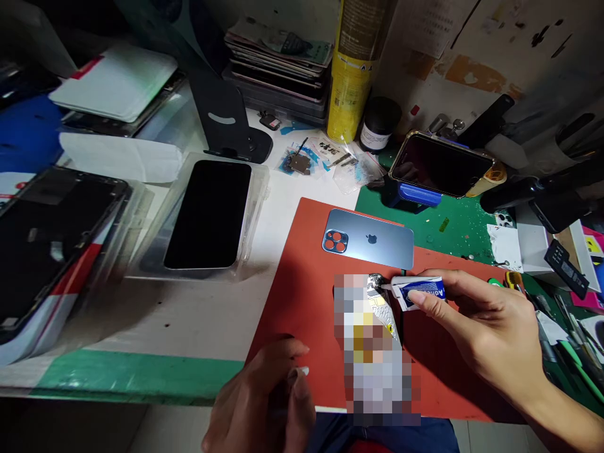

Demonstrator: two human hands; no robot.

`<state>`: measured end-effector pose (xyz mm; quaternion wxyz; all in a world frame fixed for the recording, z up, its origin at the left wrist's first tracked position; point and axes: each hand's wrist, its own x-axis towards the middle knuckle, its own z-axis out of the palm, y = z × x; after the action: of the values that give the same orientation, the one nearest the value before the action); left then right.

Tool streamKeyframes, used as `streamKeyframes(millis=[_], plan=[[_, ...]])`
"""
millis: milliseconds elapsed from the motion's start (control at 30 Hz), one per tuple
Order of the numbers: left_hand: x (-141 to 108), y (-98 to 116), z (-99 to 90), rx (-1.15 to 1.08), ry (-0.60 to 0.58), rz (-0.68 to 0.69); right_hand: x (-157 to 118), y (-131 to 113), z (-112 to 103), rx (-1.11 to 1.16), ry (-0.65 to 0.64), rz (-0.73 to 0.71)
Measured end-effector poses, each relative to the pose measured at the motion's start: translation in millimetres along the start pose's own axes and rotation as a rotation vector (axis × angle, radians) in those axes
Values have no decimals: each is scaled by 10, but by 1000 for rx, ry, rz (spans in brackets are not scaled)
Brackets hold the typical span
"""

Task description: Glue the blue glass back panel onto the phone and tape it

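Observation:
My right hand (491,333) is closed around a small white and blue adhesive tube (422,294). Its thin nozzle points left and meets the top corner of a silver, partly pixelated object (381,308) on the red mat (283,296). Most of that object is masked, so its kind is unclear. My left hand (264,396) is at the mat's front edge with fingers curled together; a small pale bit shows at the fingertips, too little to name. Just beyond the tube lies a blue phone back glass (372,239) with round camera openings.
Left of the mat, a dark phone screen (210,214) lies on a clear plastic case. A phone (441,163) leans on a blue stand at the back right. A yellow can (352,82) and black jar (380,123) stand behind. Several tools (566,327) crowd the right side.

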<state>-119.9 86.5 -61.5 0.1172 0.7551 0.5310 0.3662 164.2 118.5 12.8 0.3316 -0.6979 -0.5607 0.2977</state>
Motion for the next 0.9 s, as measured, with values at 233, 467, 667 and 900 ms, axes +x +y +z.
streamKeyframes(millis=[233,467,667,900], plan=[[-54,-49,13,-10,3,2,6,0,-9,-19,-2,9],[-30,-24,1,-6,6,14,33,-14,31,18,-14,1],[-31,-18,4,-13,10,10,54,2,50,19,-6,-9],[-37,-31,-8,-32,-18,5,63,-13,56,-5,6,-14]])
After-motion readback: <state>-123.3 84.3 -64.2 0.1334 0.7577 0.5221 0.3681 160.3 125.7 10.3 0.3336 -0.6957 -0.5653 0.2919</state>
